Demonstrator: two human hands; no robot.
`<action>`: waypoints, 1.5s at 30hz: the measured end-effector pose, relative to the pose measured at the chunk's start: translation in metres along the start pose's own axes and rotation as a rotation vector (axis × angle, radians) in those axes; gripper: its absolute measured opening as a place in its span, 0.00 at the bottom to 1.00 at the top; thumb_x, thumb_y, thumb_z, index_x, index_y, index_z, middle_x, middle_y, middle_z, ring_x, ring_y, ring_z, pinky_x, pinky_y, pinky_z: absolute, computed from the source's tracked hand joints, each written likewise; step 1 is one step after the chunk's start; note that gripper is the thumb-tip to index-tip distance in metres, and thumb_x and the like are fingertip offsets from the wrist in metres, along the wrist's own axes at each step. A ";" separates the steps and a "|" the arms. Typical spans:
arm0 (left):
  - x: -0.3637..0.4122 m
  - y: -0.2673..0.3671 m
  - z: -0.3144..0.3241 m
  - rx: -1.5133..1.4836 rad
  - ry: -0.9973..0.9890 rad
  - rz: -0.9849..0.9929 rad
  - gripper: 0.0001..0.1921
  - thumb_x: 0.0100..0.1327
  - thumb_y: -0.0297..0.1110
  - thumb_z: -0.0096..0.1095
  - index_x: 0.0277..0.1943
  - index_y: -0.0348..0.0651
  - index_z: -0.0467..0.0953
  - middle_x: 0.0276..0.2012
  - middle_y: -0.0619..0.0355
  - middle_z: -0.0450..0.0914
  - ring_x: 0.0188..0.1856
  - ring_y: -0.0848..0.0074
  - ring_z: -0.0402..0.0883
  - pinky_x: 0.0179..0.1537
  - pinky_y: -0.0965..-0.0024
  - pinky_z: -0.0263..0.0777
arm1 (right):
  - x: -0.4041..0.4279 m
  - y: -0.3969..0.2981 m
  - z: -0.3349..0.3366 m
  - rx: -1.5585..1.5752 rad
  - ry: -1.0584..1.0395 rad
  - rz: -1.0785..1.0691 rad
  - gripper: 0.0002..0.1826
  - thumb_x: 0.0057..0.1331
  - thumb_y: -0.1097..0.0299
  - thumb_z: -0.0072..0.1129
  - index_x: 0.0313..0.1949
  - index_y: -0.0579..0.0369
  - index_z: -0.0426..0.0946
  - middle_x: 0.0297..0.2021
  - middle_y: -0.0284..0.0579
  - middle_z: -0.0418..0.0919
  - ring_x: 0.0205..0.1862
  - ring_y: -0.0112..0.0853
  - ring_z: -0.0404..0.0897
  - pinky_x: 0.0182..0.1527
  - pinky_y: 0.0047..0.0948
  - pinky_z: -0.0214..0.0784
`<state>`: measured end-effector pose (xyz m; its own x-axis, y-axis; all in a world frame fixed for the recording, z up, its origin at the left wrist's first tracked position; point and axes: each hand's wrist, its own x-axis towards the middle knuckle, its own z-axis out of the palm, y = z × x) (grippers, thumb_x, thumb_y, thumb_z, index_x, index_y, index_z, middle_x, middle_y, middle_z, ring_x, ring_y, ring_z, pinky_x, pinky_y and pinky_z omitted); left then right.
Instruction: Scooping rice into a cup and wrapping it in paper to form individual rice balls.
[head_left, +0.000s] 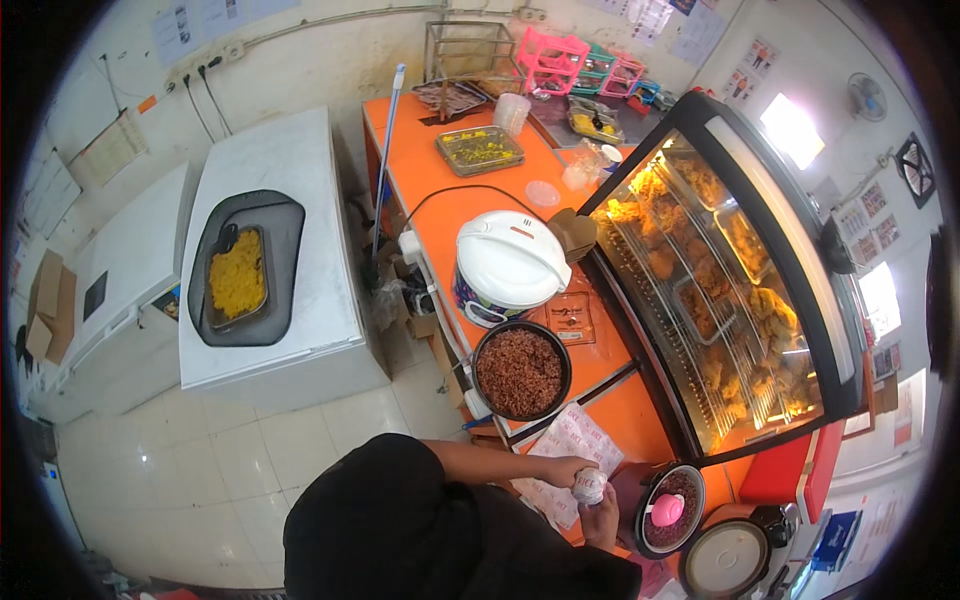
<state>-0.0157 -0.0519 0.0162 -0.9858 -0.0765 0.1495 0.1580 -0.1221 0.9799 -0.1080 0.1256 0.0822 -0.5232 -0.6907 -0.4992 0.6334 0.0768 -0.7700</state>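
My left hand (568, 471) and my right hand (601, 520) both grip a small round packet (589, 486) wrapped in printed white paper. Beneath them, sheets of the same red-printed wrapping paper (576, 437) lie on the orange counter (626, 416). Just right of my right hand stands an open rice cooker (639, 517) with reddish rice in it. A pink cup (667, 510) sits on that rice. Beyond the paper is a round black pot (568, 375) full of reddish-brown rice (522, 371). My fingers partly hide the packet.
A closed white-lidded rice cooker (510, 255) stands behind the pot. At right is a glass display case (825, 315) with fried chicken. An open cooker lid (726, 559) and red box (795, 472) are near it. A white chest freezer (322, 300) bears a yellow-food tray (238, 274).
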 end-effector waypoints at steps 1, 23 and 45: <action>-0.009 0.016 0.005 -0.007 0.027 -0.068 0.24 0.53 0.20 0.66 0.55 0.39 0.75 0.49 0.50 0.83 0.54 0.64 0.82 0.54 0.59 0.74 | 0.000 0.009 -0.008 0.007 0.006 -0.018 0.18 0.75 0.66 0.54 0.58 0.66 0.71 0.56 0.49 0.78 0.58 0.37 0.78 0.58 0.38 0.72; -0.184 0.218 0.039 0.032 -0.385 0.004 0.41 0.49 0.30 0.77 0.67 0.44 0.63 0.60 0.51 0.64 0.63 0.61 0.68 0.63 0.61 0.67 | -0.241 0.056 0.167 0.036 -0.073 -0.072 0.61 0.49 0.62 0.76 0.77 0.54 0.45 0.49 0.45 0.75 0.48 0.34 0.79 0.47 0.32 0.75; -0.040 0.086 -0.026 0.578 -0.332 -0.273 0.23 0.66 0.37 0.68 0.59 0.36 0.70 0.54 0.47 0.75 0.42 0.67 0.80 0.45 0.65 0.75 | -0.138 0.120 -0.140 0.294 1.245 -0.297 0.32 0.73 0.38 0.41 0.51 0.58 0.72 0.41 0.46 0.80 0.41 0.34 0.82 0.45 0.33 0.73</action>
<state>0.0383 -0.0854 0.0907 -0.9656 0.1985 -0.1682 -0.0609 0.4562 0.8878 -0.0391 0.3309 0.0029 -0.7353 0.4800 -0.4784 0.4205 -0.2305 -0.8775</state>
